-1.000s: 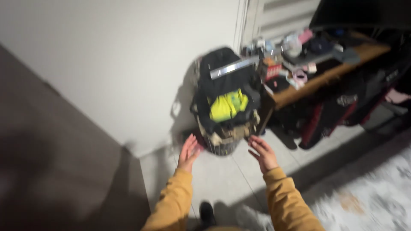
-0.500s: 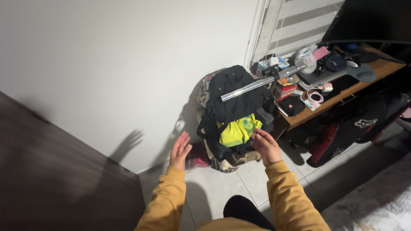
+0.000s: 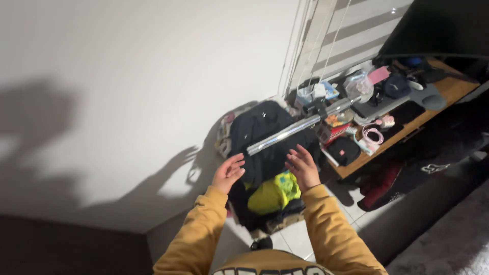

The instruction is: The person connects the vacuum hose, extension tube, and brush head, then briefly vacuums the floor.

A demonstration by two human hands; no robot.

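Left hand (image 3: 227, 173) and right hand (image 3: 303, 167) are raised side by side, each grip wide open with fingers spread, holding nothing. Both hover just above a heaped pile of clothing (image 3: 267, 153) standing on the floor against the white wall (image 3: 142, 76). A black garment tops the pile; a yellow-green garment (image 3: 274, 192) lies lower. A metal tube (image 3: 290, 130) rests across the pile, toward the cluttered wooden bench (image 3: 453, 91).

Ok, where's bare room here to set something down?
Bare tiled floor between the heaped laundry basket and the grey rug. The wooden shelf is crowded; the silver metal tube lies across the pile beyond both open hands.
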